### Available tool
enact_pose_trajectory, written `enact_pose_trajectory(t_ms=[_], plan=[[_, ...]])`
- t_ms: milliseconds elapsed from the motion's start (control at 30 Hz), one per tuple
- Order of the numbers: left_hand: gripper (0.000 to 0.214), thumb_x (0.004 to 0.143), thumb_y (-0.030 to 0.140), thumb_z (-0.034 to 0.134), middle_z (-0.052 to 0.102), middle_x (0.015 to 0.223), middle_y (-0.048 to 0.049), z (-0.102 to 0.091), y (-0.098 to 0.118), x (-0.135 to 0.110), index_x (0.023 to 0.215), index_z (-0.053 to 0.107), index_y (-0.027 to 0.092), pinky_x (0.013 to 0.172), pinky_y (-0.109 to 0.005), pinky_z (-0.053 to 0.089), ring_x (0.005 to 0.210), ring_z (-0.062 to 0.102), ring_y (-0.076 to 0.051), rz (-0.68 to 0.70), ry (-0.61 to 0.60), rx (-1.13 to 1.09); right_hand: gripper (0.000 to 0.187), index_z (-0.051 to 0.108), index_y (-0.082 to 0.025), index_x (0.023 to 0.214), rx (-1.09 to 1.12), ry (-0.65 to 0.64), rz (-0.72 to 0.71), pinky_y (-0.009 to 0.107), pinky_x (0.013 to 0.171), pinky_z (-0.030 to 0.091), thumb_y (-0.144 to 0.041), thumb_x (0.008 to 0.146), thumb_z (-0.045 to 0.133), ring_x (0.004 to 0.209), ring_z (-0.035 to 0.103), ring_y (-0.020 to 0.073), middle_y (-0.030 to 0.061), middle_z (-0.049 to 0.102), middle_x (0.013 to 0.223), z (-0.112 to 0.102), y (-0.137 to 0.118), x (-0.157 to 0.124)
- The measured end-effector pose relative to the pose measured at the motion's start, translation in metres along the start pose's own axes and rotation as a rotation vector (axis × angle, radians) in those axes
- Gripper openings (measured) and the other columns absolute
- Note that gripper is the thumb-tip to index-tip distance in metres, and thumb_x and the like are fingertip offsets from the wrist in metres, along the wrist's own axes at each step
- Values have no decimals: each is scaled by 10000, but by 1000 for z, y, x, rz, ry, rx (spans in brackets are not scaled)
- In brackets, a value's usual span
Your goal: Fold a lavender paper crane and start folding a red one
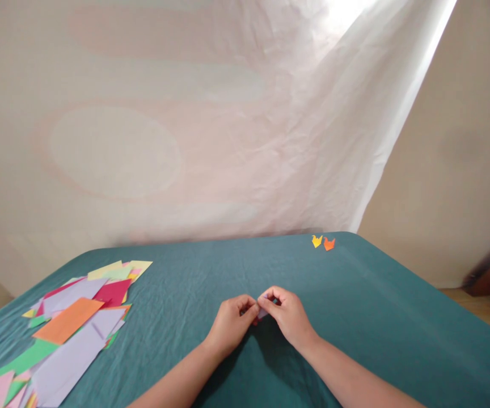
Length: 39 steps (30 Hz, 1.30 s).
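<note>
Near the middle front of the table, my left hand [237, 318] and my right hand [286, 315] meet fingertip to fingertip. Between them is a small piece of folded lilac paper [262, 313], mostly covered by the fingers. Both hands pinch it with thumb and forefinger, just above the cloth. At the far right edge lie two small folded paper birds, a yellow one [317, 242] and an orange one [329, 244].
A loose heap of coloured paper sheets [68, 320] spreads along the left side of the table. Dark green cloth [177, 294] covers the table. Behind it hangs a pale sheet [228, 141]. A dark red-brown object [489, 275] stands on the floor at far right.
</note>
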<state>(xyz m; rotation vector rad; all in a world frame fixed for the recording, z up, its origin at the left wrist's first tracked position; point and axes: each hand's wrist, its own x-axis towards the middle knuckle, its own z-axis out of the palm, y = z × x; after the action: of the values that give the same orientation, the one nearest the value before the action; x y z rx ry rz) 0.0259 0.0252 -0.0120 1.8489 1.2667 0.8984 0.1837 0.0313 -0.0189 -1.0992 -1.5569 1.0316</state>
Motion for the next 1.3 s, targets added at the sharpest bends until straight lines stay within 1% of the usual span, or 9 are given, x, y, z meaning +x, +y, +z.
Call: enact_pose_trajectory(t_ms=[267,433,633,800,867,967,1067,1167,1300], plan=[[262,811,375,520,656,587,-22,4,-4,1,698,601,153,522,-230,443,518,601,-145,-98,-118,-157,162,648,-179,679,-158,61,-56,226,622,393,-236,812,574,665,580,139,-1,653,682,3,-1,-1],[248,794,377,539,625,528,-3,6,-1,2,675,558,160,462,-216,412,450,558,-125,-143,-126,-226,166,613,-180,691,-230,97,-105,227,615,380,-242,833,552,659,562,136,-7,623,676,4,1,-2],[197,769,339,578,635,545,-2,6,2,1,711,568,152,499,-219,429,470,569,-118,-148,-128,-331,186,581,-192,718,-236,100,-130,229,607,384,-286,864,512,645,554,138,-8,612,672,6,2,-3],[259,793,393,561,635,545,-12,4,-2,2,711,553,147,469,-196,387,471,568,-107,-156,-66,-340,177,600,-186,801,-144,27,-96,225,615,408,-332,860,520,669,573,142,-4,637,725,2,2,-2],[261,794,405,562,629,567,-6,3,-7,3,763,553,146,456,-192,385,479,577,-109,-156,-39,-355,189,611,-181,803,-132,-8,-88,226,630,414,-341,856,524,697,583,147,2,649,754,0,3,-1],[263,764,373,607,614,667,19,0,-12,6,897,513,166,432,-184,388,485,592,-105,-139,68,-386,219,612,-176,745,-161,23,-70,223,604,399,-348,850,528,663,562,144,-4,627,704,-3,6,-1],[254,746,347,629,582,691,40,-2,-13,8,872,480,184,424,-183,393,472,584,-95,-114,177,-355,233,608,-174,730,-150,67,-40,222,588,392,-364,843,535,633,536,141,-11,601,668,-4,10,1],[208,759,343,614,579,646,35,-2,-11,7,811,505,173,449,-197,414,492,590,-110,-105,147,-309,235,611,-171,748,-118,65,-23,224,598,401,-375,839,538,643,535,143,-7,601,683,-5,12,2],[196,774,349,593,623,661,11,-2,-8,5,839,562,167,503,-222,440,539,606,-131,-96,103,-247,245,606,-174,732,-120,45,-24,221,585,394,-387,835,543,635,533,141,-9,598,675,-4,9,0]])
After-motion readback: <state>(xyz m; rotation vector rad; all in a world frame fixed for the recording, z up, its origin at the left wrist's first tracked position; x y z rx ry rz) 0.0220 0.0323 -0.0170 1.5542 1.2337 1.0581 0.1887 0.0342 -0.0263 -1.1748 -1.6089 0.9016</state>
